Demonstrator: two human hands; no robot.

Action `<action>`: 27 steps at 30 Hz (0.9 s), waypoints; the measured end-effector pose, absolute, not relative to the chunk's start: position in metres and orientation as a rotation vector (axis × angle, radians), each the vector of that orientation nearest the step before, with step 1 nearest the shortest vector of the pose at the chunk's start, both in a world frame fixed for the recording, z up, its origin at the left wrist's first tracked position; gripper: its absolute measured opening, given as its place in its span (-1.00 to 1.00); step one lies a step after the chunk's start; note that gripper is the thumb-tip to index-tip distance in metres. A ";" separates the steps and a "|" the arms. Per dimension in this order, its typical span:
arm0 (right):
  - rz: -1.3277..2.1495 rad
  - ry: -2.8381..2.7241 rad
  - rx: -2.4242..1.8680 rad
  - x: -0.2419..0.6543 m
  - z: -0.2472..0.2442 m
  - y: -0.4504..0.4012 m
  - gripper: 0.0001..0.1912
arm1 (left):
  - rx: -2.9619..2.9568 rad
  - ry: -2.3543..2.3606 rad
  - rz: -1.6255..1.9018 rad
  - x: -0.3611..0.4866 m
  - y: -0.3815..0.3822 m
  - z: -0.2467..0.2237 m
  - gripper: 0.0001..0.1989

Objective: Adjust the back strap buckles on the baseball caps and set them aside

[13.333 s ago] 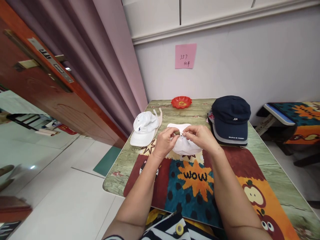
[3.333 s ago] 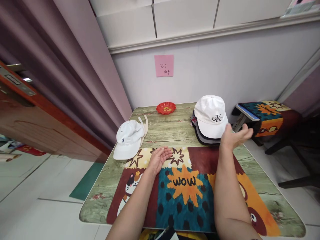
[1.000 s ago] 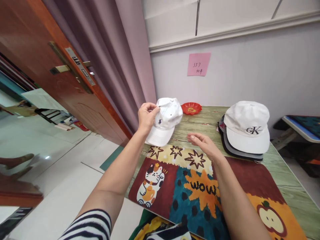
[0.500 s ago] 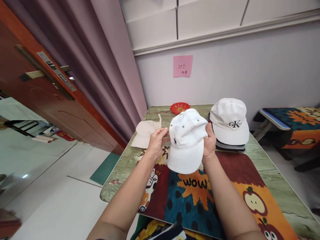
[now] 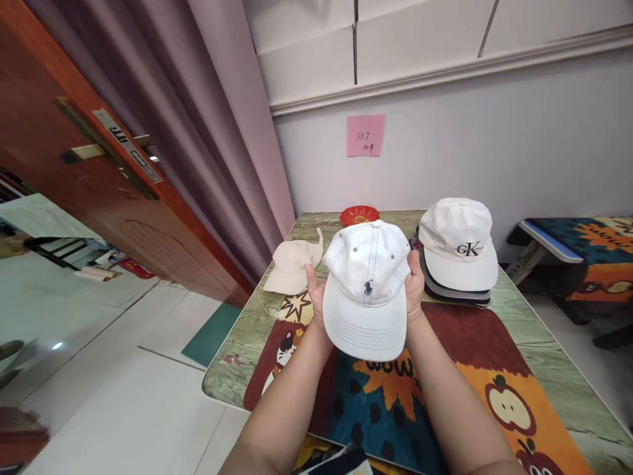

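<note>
A white cap [image 5: 366, 284] with a small dark blue logo is held up over the table, its brim toward me. My left hand [image 5: 317, 297] grips its left side, thumb raised and the other fingers hidden behind the cap. On the right side my right hand [image 5: 414, 280] holds it too, fingers partly behind the crown. A beige cap [image 5: 291, 264] lies on the table just left of my left hand. To the right of my right hand, a white cap with black letters [image 5: 457, 241] tops a stack of darker caps [image 5: 457, 295].
A colourful mat [image 5: 479, 330] covers part of the green wood-patterned table [image 5: 230, 359]. At the table's back edge is a red dish [image 5: 359, 215]. A pink note [image 5: 366, 135] is on the wall. A door [image 5: 148, 218] and curtain [image 5: 217, 132] stand left, another table [image 5: 593, 251] right.
The held cap has turned to face me more squarely and come slightly nearer. My left hand has moved from pinching its edge to supporting its side lower down. The view has shifted slightly.
</note>
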State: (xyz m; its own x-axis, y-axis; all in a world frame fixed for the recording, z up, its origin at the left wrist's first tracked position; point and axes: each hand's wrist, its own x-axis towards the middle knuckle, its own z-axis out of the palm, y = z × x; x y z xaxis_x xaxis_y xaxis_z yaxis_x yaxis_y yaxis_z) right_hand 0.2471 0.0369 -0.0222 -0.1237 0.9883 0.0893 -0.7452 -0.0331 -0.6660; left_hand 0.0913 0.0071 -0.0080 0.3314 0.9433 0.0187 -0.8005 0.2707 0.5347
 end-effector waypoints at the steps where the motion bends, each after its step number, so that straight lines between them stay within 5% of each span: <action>1: 1.591 -0.701 -0.468 0.247 -0.023 0.037 -0.19 | 0.504 0.333 1.242 0.093 0.006 -0.004 0.03; 11: 1.505 -0.801 -0.590 0.253 -0.026 0.045 -0.11 | 0.525 0.467 1.299 0.089 0.009 0.003 -0.16; 15: 1.481 -0.833 -0.670 0.260 -0.029 0.054 -0.25 | 0.495 0.592 1.184 0.080 0.024 -0.011 -0.21; 21: 1.477 -0.788 -0.728 0.278 -0.031 0.063 -0.58 | 0.478 0.784 1.191 0.069 0.060 -0.013 -0.61; 27: 1.087 -0.909 -0.692 0.286 -0.030 0.066 -0.56 | 0.888 0.724 1.405 0.064 0.078 0.028 -0.64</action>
